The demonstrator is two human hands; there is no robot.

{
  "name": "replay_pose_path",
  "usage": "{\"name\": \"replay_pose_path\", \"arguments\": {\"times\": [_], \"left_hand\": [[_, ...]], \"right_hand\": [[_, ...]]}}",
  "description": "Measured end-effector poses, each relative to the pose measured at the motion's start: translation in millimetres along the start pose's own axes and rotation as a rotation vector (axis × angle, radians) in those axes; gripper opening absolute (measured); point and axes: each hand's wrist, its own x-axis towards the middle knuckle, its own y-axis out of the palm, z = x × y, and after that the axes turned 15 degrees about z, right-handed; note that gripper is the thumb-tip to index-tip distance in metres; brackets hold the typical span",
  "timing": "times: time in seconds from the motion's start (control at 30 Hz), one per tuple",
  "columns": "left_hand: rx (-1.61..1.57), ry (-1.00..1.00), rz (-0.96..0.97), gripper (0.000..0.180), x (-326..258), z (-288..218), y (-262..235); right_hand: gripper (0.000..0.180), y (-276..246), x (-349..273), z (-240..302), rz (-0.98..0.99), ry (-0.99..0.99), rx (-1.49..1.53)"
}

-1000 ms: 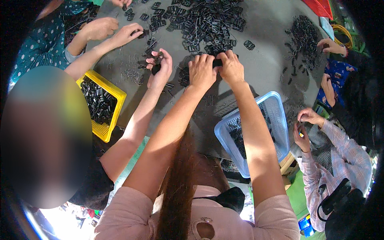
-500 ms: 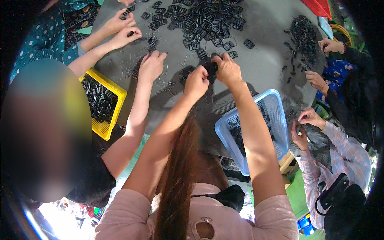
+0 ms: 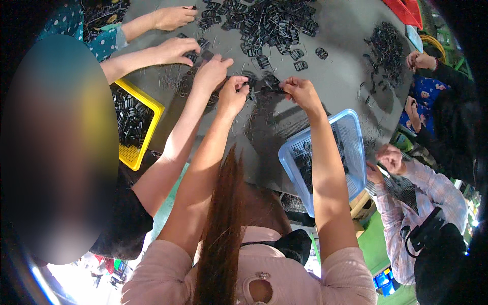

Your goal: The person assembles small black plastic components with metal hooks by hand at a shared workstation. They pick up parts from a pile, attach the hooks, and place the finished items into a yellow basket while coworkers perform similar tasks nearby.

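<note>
My right hand [image 3: 301, 93] is closed in a pinch, its fingertips on the edge of a black plastic buckle [image 3: 271, 80] above the table. To its left, my left hand [image 3: 234, 95] has its fingers pressed together. What sits between those fingertips is too small to make out; another dark buckle piece [image 3: 249, 77] lies right beside them. Beyond my hands spreads a large heap of black buckles [image 3: 277, 25], with thin bent metal wires among them. A few single buckles [image 3: 301, 65] lie at its near edge.
Under my right forearm stands a blue plastic basket [image 3: 297, 198] holding dark pieces. At left is a yellow basket [image 3: 158, 109] of black buckles. Co-workers' hands [image 3: 211, 73] work close on my left, others along the right edge, near a second dark pile [image 3: 386, 51].
My hands have moved apart, the left one leftward and the right one slightly right and nearer. Co-workers' hands at left have shifted right.
</note>
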Motion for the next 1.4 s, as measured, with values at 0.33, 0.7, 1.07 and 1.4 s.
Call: {"name": "replay_pose_path", "arguments": {"times": [0.33,0.7,1.07,1.4], "left_hand": [[0.01,-0.018,0.034,0.017,-9,4,6],[0.244,0.259,-0.113,0.016,28,-22,22],[0.872,0.443,0.139,0.024,131,-78,89],[-0.337,0.097,0.209,0.02,108,-75,58]], "right_hand": [[0.018,2,-14,2,-0.108,0.064,-0.068],[0.021,-40,-49,-3,0.063,-0.392,0.863],[0.036,-101,63,-2,-0.671,0.183,-0.602],[0.021,-113,13,-1,-0.247,0.022,0.272]]}}
